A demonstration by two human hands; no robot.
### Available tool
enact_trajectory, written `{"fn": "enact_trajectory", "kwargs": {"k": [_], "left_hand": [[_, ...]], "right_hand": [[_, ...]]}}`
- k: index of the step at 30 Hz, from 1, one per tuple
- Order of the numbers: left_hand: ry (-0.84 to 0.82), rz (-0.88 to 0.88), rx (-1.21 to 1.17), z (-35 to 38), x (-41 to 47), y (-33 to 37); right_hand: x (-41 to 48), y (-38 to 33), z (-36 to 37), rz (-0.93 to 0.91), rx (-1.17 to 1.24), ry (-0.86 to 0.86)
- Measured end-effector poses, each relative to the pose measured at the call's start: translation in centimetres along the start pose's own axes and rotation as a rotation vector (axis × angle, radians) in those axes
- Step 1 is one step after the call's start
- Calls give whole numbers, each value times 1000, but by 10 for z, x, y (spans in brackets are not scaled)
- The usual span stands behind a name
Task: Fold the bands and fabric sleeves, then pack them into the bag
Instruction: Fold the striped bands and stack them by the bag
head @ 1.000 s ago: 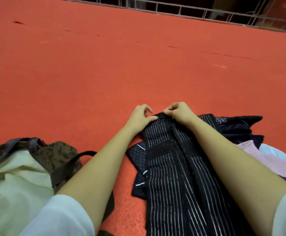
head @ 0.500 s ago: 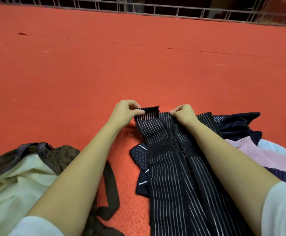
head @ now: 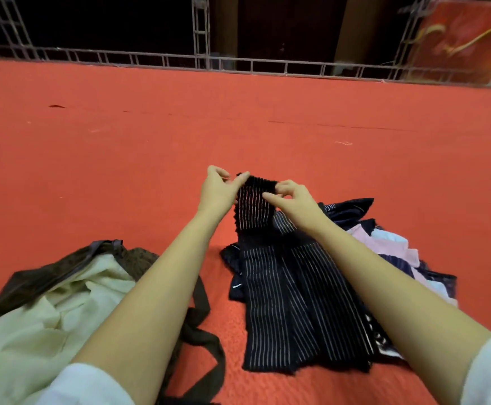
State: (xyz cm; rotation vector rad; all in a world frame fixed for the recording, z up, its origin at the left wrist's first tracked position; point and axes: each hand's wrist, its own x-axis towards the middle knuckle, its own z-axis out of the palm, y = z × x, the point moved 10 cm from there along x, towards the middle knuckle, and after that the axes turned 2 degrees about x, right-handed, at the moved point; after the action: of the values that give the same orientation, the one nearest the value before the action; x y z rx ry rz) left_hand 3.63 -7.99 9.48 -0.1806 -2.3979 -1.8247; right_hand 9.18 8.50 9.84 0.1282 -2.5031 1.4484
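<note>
A black fabric sleeve with thin white stripes (head: 285, 293) lies on the red carpet in front of me. Its far end (head: 254, 206) is lifted off the floor. My left hand (head: 218, 191) pinches the left corner of that end and my right hand (head: 294, 200) pinches the right corner. Under and beside the sleeve sits a pile of other bands and sleeves (head: 390, 249) in navy, pink and pale blue. The brown bag (head: 72, 276) lies open at the lower left, showing its cream lining, with a dark strap (head: 206, 340) trailing across the carpet.
Red carpet (head: 121, 159) stretches wide ahead and to the left. A grey metal truss rail (head: 238, 64) runs along its far edge, with a dark space behind. A red banner (head: 466, 39) stands at the back right.
Both hands have raised the far end of the striped sleeve off the pile and up from the floor. My view has tilted up, showing more of the rail.
</note>
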Motion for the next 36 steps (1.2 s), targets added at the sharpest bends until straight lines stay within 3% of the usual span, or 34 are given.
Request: {"fn": "enact_trajectory", "kwargs": {"k": [3, 6, 12, 15, 18, 22, 25, 31, 36], "left_hand": [[-191, -229, -75, 18, -39, 18], [-209, -129, -70, 18, -63, 42], [-208, 27, -70, 6, -121, 71], [-288, 112, -110, 10, -167, 86], [-341, 139, -154, 9, -203, 80], [-375, 99, -115, 6, -235, 58], [-344, 63, -137, 7, -255, 40], [-376, 70, -87, 52, -293, 1], [-320, 4, 18, 88, -313, -43]], "right_hand": [[-27, -31, -2, -67, -89, 23], [-61, -52, 8, -62, 2, -49], [-142, -39, 28, 191, 707, -34], [-175, -30, 31, 170, 882, 57], [-201, -25, 3, 80, 932, 309], [-249, -20, -53, -9, 743, 644], [-288, -8, -91, -26, 599, 769], [-362, 60, -148, 79, 316, 818], [-416, 113, -167, 201, 254, 832]]}}
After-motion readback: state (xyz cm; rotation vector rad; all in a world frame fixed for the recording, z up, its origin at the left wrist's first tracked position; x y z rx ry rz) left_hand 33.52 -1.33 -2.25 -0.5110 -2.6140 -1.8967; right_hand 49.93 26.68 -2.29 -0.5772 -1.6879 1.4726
